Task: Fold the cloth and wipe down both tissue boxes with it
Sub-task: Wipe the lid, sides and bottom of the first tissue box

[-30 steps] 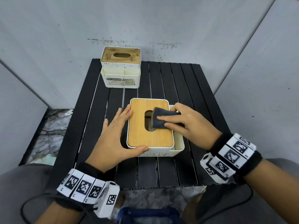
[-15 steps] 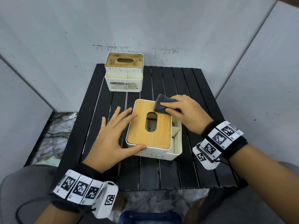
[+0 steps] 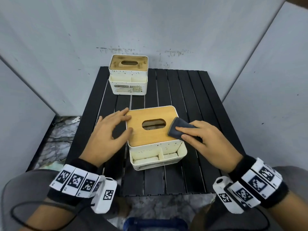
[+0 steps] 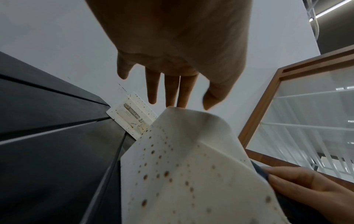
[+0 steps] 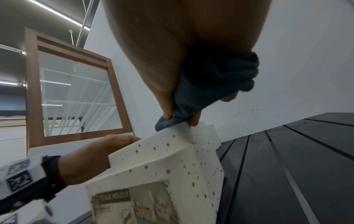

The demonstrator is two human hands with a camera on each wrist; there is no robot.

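The near tissue box (image 3: 150, 130), white with a wooden lid, sits mid-table with its open side compartments facing me. My left hand (image 3: 126, 120) rests against its left edge, fingers straight and thumb on the lid's rim; the left wrist view shows this left hand (image 4: 195, 103) spread over a box corner (image 4: 182, 166). My right hand (image 3: 185, 132) pinches the folded dark grey cloth (image 3: 178, 129) and presses it on the lid's right edge. In the right wrist view the cloth (image 5: 210, 84) is bunched between thumb and fingers above the box (image 5: 162, 159). The far tissue box (image 3: 128, 74) stands at the back left.
The black slatted table (image 3: 191, 90) is hemmed in by grey walls at the back and both sides. Marbled floor (image 3: 55, 135) shows past the table's left edge. A blue object (image 3: 155, 225) lies below the near edge, between my knees.
The near box has turned clockwise, so its compartments moved from the right side to face me. The cloth went from the slot to the lid's far edge, then to its right edge.
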